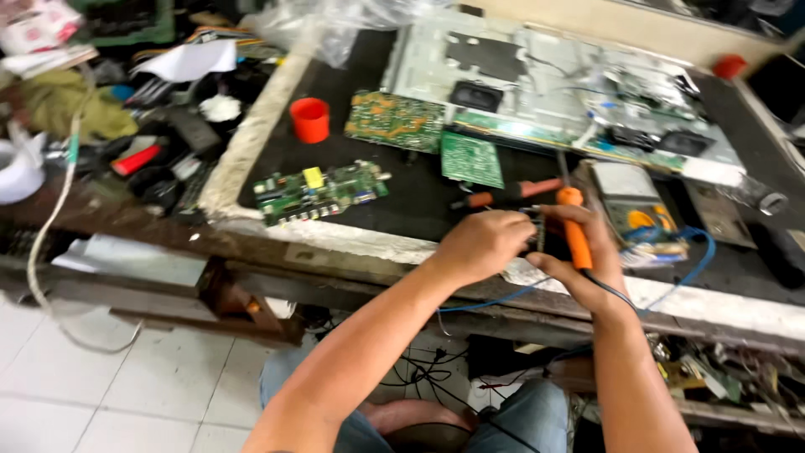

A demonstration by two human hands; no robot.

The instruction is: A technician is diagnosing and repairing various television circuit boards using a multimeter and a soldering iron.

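Observation:
My right hand (579,256) grips an orange-handled soldering iron (574,226), its blue cable running down off the bench edge. My left hand (482,243) is closed close beside it, pinching something small and thin that I cannot make out. Both hands hover over the front edge of the black work mat (402,184). An orange-and-black screwdriver (507,195) lies just behind my hands. Three green circuit boards lie on the mat: one at the left front (319,193), one further back (394,120), and a small one (471,159).
An orange cup (310,119) stands on the mat. A large metal chassis with boards (562,92) fills the back. A yellow multimeter (641,214) sits to the right. Cluttered tools and a tape roll (17,172) lie at left. White tiled floor (126,386) below.

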